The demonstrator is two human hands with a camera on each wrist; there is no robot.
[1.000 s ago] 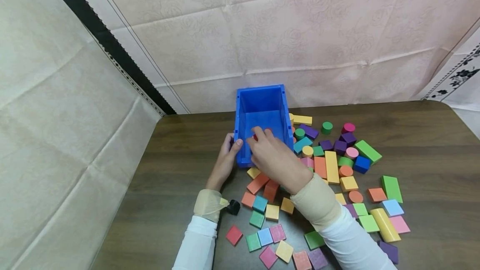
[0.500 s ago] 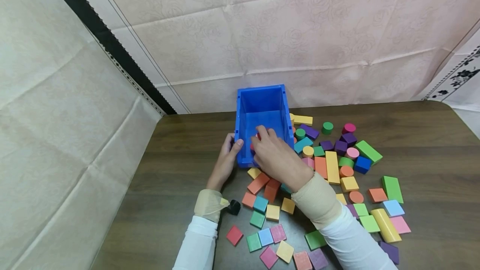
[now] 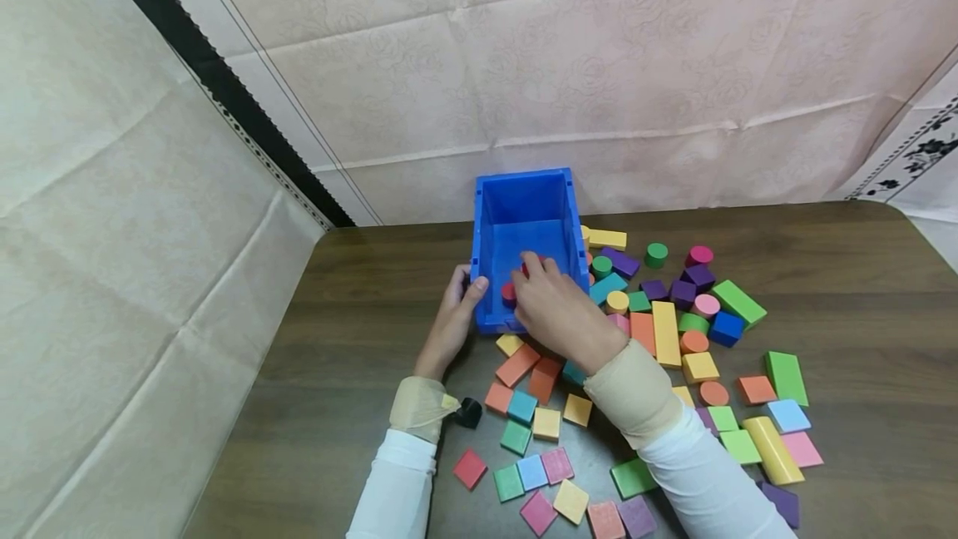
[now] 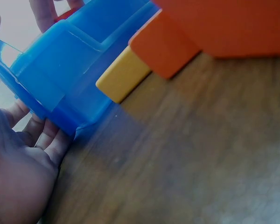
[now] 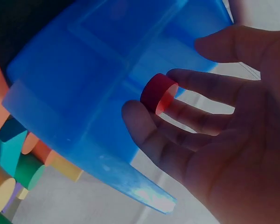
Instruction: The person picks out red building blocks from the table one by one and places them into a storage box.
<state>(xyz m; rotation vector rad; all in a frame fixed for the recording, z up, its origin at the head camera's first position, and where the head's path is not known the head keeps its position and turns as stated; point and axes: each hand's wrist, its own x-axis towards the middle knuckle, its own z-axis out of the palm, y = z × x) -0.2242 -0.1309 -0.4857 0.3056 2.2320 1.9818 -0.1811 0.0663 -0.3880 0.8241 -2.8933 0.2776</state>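
A blue plastic bin (image 3: pixel 524 235) stands at the table's back edge. My left hand (image 3: pixel 453 314) grips its left side near the front corner, thumb over the rim and fingers along the outside, as the left wrist view also shows. My right hand (image 3: pixel 557 306) reaches over the right rim into the bin. Its fingertips pinch a small red cylinder block (image 5: pixel 158 93), plain in the right wrist view. Another red cylinder block (image 3: pixel 509 294) is inside the bin just left of those fingers. The right forearm passes above part of the block pile.
Colourful blocks crowd the bin's right side and front, among them a green rectangular block (image 3: pixel 738 303), a yellow cylinder (image 3: pixel 773 450) and a red square block (image 3: pixel 470 469). A patterned cloth (image 3: pixel 599 65) hangs behind the table (image 3: pixel 352 306).
My right hand has shifted slightly right inside the bin, and the red cylinder block left of its fingers shows more fully. The left hand keeps its grip on the bin.
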